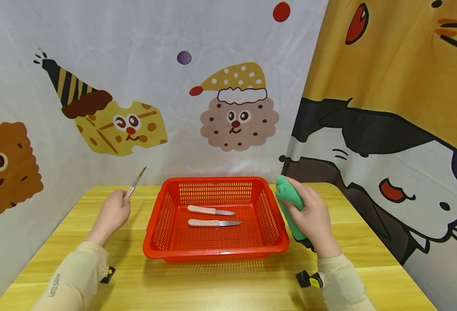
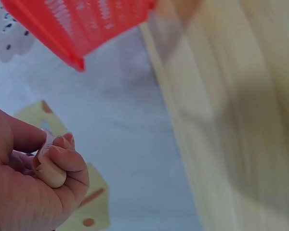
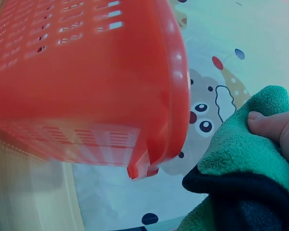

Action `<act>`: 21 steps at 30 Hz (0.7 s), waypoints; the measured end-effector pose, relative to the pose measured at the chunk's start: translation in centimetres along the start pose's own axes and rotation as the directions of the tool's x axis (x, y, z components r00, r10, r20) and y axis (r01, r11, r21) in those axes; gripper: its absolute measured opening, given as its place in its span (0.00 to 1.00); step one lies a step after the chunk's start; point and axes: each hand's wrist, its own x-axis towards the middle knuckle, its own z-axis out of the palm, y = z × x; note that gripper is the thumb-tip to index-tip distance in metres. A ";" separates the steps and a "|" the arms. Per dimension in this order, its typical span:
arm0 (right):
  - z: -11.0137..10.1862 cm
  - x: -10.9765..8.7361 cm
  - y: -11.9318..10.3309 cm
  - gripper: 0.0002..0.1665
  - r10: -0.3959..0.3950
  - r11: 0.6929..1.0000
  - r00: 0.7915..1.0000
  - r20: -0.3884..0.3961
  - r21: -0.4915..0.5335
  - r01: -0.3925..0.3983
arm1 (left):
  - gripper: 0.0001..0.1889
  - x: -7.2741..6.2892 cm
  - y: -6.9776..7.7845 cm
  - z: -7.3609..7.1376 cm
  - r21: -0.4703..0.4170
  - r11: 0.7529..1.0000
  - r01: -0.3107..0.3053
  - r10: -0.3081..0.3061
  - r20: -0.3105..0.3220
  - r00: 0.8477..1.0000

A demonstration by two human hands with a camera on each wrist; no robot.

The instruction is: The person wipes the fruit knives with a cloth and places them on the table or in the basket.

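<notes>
My left hand [image 1: 112, 213] grips a small knife [image 1: 136, 182] by its pale handle, blade pointing up and away, left of the red basket. In the left wrist view the fingers curl round the handle's butt [image 2: 51, 174]. To the basket's right, my right hand [image 1: 315, 216] holds a bunched green cloth [image 1: 290, 195]. The right wrist view shows the thumb pressed on the cloth [image 3: 250, 139], which has a dark edge. Inside the red plastic basket [image 1: 217, 252] lie two similar knives, the rear one [image 1: 203, 210] and the front one [image 1: 205, 223], blades to the right.
The basket stands mid-table on a wood-grain table [image 1: 213, 285]. A white printed curtain [image 1: 135, 26] hangs behind the table, and a yellow and black printed one [image 1: 407, 69] hangs at the right. Each wrist carries a small black device, such as the right one [image 1: 309, 279].
</notes>
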 end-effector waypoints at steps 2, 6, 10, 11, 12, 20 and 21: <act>0.0 0.0 -0.1 0.39 -0.008 1.000 1.000 -0.004 0.004 0.008 | 0.16 0.0 0.8 -0.1 -0.001 1.000 -0.010 0.010 -0.012 1.000; 0.0 0.1 -0.3 0.40 -0.025 1.000 1.000 -0.014 0.010 0.026 | 0.15 -0.2 2.2 -0.3 -0.005 0.999 -0.038 0.038 -0.055 0.998; 0.0 0.2 -0.7 0.40 -0.041 0.999 0.999 -0.022 0.016 0.041 | 0.14 -0.4 3.5 -0.5 -0.015 0.996 -0.085 0.083 -0.111 0.990; -0.1 0.3 -0.7 0.40 -0.044 0.999 0.999 -0.024 0.017 0.045 | 0.14 -0.5 3.8 -0.6 -0.019 0.995 -0.095 0.092 -0.121 0.988; -0.1 0.3 -0.8 0.40 -0.049 0.999 0.998 -0.027 0.019 0.049 | 0.14 -0.6 4.1 -0.6 -0.027 0.994 -0.104 0.100 -0.127 0.987; -0.1 0.6 -1.7 0.41 -0.103 0.994 0.993 -0.051 0.038 0.105 | 0.15 -1.3 7.0 -1.0 -0.140 0.984 -0.109 0.101 -0.069 0.993; 0.0 0.6 -1.9 0.41 -0.110 0.993 0.993 -0.053 0.041 0.112 | 0.15 -1.4 7.3 -1.0 -0.150 0.982 -0.112 0.103 -0.066 0.992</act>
